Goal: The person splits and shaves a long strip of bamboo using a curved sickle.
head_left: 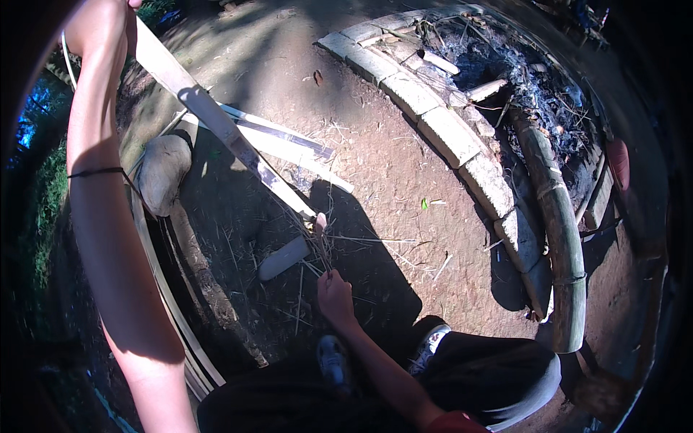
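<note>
Ringing the fire pit (520, 94), curved bricks (447, 133) lie beyond the split bamboo strip (231, 137).

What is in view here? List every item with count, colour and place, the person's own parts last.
long bamboo slat: one, pale tan, slanting from upper left down to the centre, held at its top end
split bamboo strips: several, pale, on the dirt under the slat
rock: one, grey-brown, left of centre
thin strips: a bundle, pale, along the lower left
thin stick: one, dark, upright at centre
curved stone border: one row, light grey, upper right
ash and charred wood: grey-black, inside the border
bamboo pole: one, green-brown, right, along the border
shoes: two, dark, bottom centre
left hand: raised top left, gripping the slat
right hand: centre, fingers around the stick
</note>
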Available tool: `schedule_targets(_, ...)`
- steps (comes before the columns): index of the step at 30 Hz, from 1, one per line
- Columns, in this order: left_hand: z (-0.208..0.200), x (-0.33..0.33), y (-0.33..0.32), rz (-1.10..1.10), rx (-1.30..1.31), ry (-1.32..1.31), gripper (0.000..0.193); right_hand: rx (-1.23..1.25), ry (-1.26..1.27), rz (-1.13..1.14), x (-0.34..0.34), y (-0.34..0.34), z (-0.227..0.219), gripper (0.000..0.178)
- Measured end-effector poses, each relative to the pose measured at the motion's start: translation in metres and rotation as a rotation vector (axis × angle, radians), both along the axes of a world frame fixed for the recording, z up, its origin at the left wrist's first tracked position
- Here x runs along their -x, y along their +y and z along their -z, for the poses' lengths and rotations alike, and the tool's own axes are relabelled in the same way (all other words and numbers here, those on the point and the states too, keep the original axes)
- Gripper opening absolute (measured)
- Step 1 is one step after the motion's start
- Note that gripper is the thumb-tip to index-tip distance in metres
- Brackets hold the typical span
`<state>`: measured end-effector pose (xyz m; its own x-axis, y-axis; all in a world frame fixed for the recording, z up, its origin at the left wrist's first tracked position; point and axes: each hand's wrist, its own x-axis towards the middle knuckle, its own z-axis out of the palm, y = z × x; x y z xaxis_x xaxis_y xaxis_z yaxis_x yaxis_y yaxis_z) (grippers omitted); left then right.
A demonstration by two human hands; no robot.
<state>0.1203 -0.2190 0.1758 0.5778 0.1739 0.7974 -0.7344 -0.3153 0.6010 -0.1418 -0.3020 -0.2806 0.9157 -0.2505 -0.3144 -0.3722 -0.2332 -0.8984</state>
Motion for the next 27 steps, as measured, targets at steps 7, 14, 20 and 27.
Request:
schedule_targets(7,0.003,0.001,0.007,-0.034,-0.007,0.007,0.046,-0.106,-0.051,0.044,-0.005,-0.004,-0.023,0.031)
schedule_targets(14,0.0,0.01,0.02,-0.075,0.016,-0.015,0.047,-0.549,-0.022,0.107,-0.018,-0.003,-0.009,0.033)
schedule_targets(20,0.005,0.018,0.027,-0.136,0.043,-0.027,0.047,-1.26,0.208,0.0,-0.02,-0.053,-0.019,0.034)
schedule_targets(27,-0.002,0.027,0.046,-0.286,0.046,-0.048,0.047,-1.71,0.045,-0.175,-0.024,-0.058,-0.044,0.034)
